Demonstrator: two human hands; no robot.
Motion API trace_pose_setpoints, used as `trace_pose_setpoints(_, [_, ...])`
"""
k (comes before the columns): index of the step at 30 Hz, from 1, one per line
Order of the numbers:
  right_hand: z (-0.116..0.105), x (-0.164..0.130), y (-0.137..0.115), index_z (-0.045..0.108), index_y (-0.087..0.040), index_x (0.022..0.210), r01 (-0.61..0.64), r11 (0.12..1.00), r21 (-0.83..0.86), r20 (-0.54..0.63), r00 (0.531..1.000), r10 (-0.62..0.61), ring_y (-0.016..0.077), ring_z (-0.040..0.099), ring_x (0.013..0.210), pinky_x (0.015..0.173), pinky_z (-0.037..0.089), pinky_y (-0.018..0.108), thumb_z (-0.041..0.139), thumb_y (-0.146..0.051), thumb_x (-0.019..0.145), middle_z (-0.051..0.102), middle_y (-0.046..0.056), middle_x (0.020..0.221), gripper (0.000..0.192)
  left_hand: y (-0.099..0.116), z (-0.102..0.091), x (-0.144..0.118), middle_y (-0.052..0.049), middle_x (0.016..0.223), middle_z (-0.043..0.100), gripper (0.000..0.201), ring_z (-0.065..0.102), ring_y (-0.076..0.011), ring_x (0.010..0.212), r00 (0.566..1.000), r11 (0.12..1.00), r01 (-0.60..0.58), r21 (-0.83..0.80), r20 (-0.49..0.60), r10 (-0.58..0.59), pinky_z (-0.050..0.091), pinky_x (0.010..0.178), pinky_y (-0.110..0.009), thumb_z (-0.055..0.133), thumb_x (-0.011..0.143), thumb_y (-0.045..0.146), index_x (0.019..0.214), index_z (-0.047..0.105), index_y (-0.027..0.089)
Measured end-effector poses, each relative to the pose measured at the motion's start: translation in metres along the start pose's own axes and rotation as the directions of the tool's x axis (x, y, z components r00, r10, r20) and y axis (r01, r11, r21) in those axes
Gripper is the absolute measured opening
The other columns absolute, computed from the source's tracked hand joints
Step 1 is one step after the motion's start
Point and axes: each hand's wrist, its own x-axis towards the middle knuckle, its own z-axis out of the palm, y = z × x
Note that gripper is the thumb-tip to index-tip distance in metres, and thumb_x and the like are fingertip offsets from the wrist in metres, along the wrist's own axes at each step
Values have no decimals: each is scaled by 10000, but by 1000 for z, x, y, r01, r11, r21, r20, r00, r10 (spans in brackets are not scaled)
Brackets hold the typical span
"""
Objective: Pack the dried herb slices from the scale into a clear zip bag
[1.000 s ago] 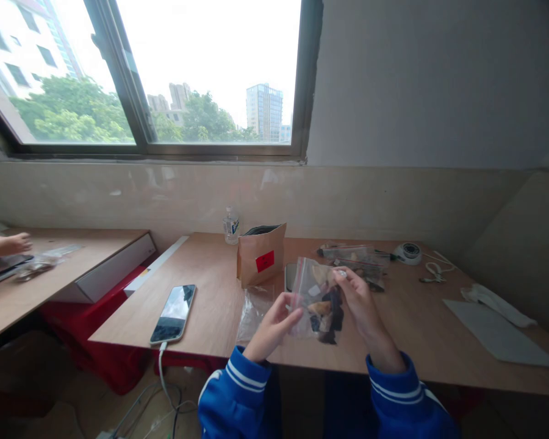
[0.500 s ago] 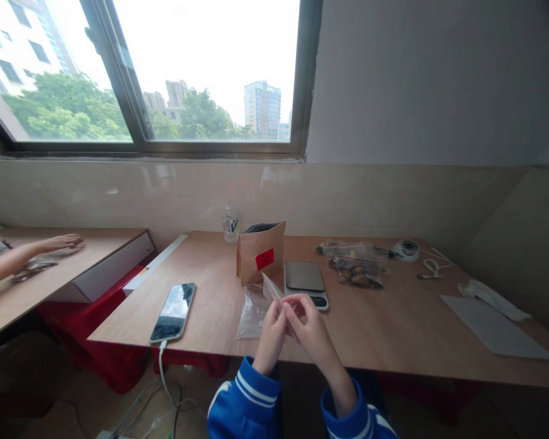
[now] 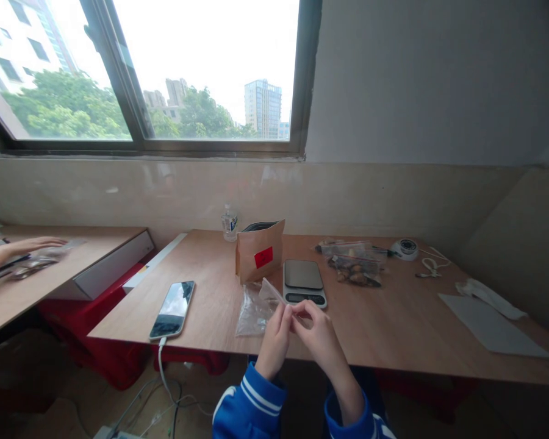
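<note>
Both my hands meet just above the table's front edge, pinching a clear plastic bag [image 3: 271,291] between the fingertips. My left hand [image 3: 277,339] is closed on its edge, and my right hand [image 3: 315,329] grips it from the other side with thumb and forefinger. Another clear plastic bag [image 3: 251,314] lies flat on the table just left of my fingers. Behind it stands an open brown paper pouch [image 3: 260,253] with a red label. A kitchen scale [image 3: 303,275] sits beyond my right hand, its plate bare.
Zip bags of brown pieces [image 3: 354,270] lie right of the scale. A phone [image 3: 172,310] with a charging cable is at left, a water bottle [image 3: 229,223] behind. A white dome camera [image 3: 405,249] and white sheet [image 3: 491,326] are at right. A co-worker's hand [image 3: 32,244] rests over the neighbouring table.
My hands have shifted slightly down and right with the plastic bag, uncovering more of the scale's front panel. The co-worker's hand at left has moved left and flattened.
</note>
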Motion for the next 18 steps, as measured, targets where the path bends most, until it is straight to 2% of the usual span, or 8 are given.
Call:
trace_pose_setpoints(7, [-8, -2, -7, 659, -194, 731, -80, 996, 51, 28, 997, 78, 208, 666, 744, 663, 539, 284, 581, -427, 805, 688, 52, 771, 257, 0, 5, -2, -41, 864, 621, 361, 563, -164, 829, 999, 999, -28, 21, 20, 28, 444, 747, -255, 408, 882, 480, 904, 588, 168])
trace_pose_setpoints(12, [-15, -5, -4, 625, -192, 688, -125, 991, 50, 48, 991, 123, 201, 652, 651, 600, 514, 280, 570, -428, 803, 677, 38, 661, 268, 1, 4, -3, -3, 667, 547, 342, 510, -116, 620, 993, 992, -89, 92, 83, 82, 417, 583, -215, 438, 874, 470, 758, 541, 165])
trace_pose_setpoints(13, [-20, -5, 2, 620, -191, 680, -124, 992, 27, -3, 992, 124, 201, 645, 643, 604, 507, 285, 577, -432, 793, 674, 38, 650, 269, 1, 3, -4, 12, 611, 518, 350, 483, -101, 558, 991, 990, -98, 104, 99, 88, 396, 538, -206, 435, 875, 472, 732, 524, 165])
trace_pose_setpoints(15, [-32, -5, 19, 608, -187, 656, -140, 990, -35, -240, 962, 128, 205, 630, 632, 612, 492, 298, 609, -461, 747, 668, 42, 640, 288, 1, -1, -6, 44, 506, 440, 383, 412, -73, 444, 992, 991, -85, 105, 98, 75, 338, 459, -190, 420, 877, 489, 674, 478, 170])
trace_pose_setpoints(16, [-39, -5, 28, 595, -185, 647, -171, 984, -47, -405, 904, 138, 207, 620, 613, 601, 485, 303, 624, -487, 717, 661, 45, 627, 312, 0, -3, -7, 56, 476, 404, 400, 385, -63, 405, 994, 993, -69, 98, 88, 61, 310, 428, -184, 415, 875, 500, 647, 452, 173])
trace_pose_setpoints(17, [-45, -5, 36, 580, -184, 640, -194, 980, -39, -505, 850, 148, 207, 613, 596, 589, 480, 306, 639, -509, 690, 654, 46, 613, 335, -1, -5, -7, 64, 461, 377, 416, 371, -56, 378, 996, 995, -51, 86, 80, 44, 287, 403, -180, 415, 870, 513, 625, 427, 177])
trace_pose_setpoints(18, [-50, -4, 41, 566, -184, 643, -200, 980, -21, -553, 818, 155, 205, 607, 587, 586, 478, 307, 642, -523, 679, 648, 45, 607, 349, -2, -5, -8, 69, 459, 362, 428, 369, -54, 360, 997, 997, -32, 65, 79, 27, 272, 382, -178, 422, 861, 528, 612, 408, 181])
